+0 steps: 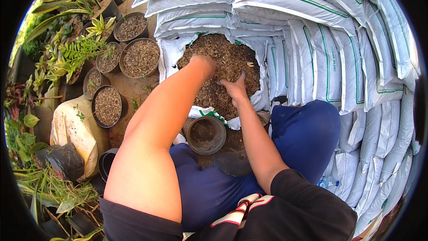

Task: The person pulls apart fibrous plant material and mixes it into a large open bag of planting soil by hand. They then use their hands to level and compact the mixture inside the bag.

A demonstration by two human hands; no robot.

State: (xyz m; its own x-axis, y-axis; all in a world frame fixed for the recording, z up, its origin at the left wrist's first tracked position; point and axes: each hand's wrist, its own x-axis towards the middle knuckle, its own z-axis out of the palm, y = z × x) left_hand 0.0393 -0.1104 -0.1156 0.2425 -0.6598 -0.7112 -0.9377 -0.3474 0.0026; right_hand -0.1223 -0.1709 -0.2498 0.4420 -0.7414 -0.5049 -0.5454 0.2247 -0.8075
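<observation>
An opened white plastic sack [260, 98] lies before me, its edges spread around a brown, coarse potting mix [214, 95]. My left hand [204, 64] is at the upper left part of the mix, its fingers mostly hidden behind the hand or in the mix. Lower and to the right, my right hand [236, 88] touches the mix with thumb and fingers spread apart; nothing shows in its grasp. Between my knees, close to the sack's near edge, stands a round plastic pot [219, 142] with dark soil residue on its inside.
Stacked white sacks [321, 60] with green print rise behind and to the right. On the left stand several black pots [107, 107] of mix, leafy plants [83, 50] and a pale full bag [75, 124]. A plastic bottle [327, 183] lies by the right-hand sacks.
</observation>
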